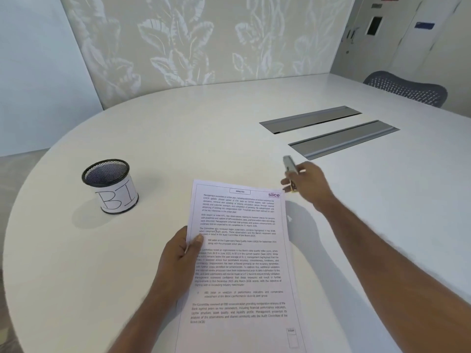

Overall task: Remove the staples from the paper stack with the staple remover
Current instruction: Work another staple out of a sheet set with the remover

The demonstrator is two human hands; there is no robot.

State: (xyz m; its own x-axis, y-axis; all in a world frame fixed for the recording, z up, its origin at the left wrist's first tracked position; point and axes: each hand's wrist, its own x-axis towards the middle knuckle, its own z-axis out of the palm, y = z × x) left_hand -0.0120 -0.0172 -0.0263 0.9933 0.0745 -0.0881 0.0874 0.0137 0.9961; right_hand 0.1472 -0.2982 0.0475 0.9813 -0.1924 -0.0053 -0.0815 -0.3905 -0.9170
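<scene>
- Paper stack [242, 253]: lies face up on the white table [178, 128], just in front of you, long side running away from you. No staple is discernible in this view; the print is sharp, the corners are not.
- Left hand [178, 258]: pinches the stack's left edge, thumb on top of the sheets, fingers apparently beneath — a firm closed grip on the paper.
- Right hand [307, 184]: closed around the staple remover [290, 171], held above the table just beyond the stack's upper right corner. The tool is blurred; you cannot tell its jaw position.
- Handling, as a judgement: the sheets are thin, light and floppy, and will likely tear if pulled hard at a staple. Press the stack flat close to the staple rather than at mid-edge.
- The remover looks small and rigid; grip it along its sides.
- Mesh cup [109, 186]: stands well apart to the left — a paper label wraps it.
</scene>
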